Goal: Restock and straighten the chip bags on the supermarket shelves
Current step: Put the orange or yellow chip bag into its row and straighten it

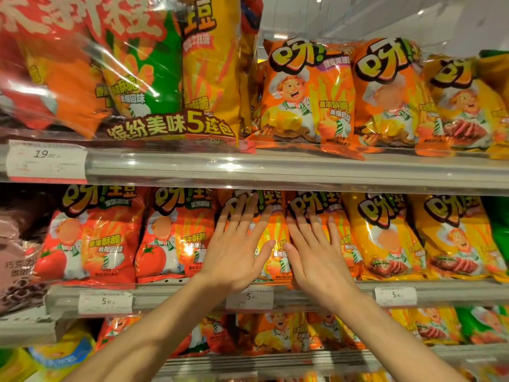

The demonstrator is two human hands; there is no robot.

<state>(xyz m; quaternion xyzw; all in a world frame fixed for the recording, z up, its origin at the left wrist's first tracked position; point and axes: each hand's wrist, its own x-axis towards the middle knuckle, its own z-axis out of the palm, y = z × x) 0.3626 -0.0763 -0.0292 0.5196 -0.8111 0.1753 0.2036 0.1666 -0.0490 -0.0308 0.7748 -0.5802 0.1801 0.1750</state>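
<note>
Two hands lie flat against chip bags on the middle shelf (pixel 275 295). Our left hand (pixel 237 252) is spread, fingers extended, pressing the front of an orange bag (pixel 271 230), gripping nothing. Our right hand (pixel 316 255), likewise flat and ungripping, presses the neighbouring orange bag (pixel 334 216) just to its right. Red bags (pixel 176 232) stand left, yellow bags (pixel 382 238) right.

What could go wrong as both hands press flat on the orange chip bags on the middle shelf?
Pressing with the left hand and right hand could crush the chips in the orange bags. Pushing them back may tilt the neighbouring red tomato bag. A forearm could also snag the price tag below.
</note>
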